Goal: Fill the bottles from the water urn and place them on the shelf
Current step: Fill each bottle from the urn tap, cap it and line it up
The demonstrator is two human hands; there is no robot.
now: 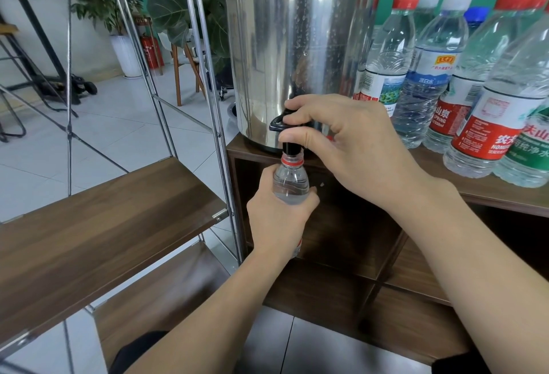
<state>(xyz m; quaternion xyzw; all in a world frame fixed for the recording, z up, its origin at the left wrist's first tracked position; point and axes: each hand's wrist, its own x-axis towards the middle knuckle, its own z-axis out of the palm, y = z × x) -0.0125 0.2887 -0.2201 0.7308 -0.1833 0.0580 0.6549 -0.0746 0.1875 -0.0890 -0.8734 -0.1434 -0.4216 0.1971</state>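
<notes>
Nearest us, the brown wooden shelf board (98, 225) on its metal frame lies bare at the left, its right edge just beside our left hand (277, 222). That hand's fingers curl round a clear plastic bottle with a red neck ring (290, 180); its lower body is hidden by the palm. Its mouth meets the black tap (283, 133), pinched by our right hand (341, 148). Behind stands the steel water urn (297, 47) at the dark wooden cabinet's (505, 195) left corner, capped bottles (445, 76) crowding the right, some cut off.

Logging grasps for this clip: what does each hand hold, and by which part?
Left hand grips the uncapped water bottle around its body, below the shoulder. Right hand fingers pinch the urn's black tap lever.
</notes>
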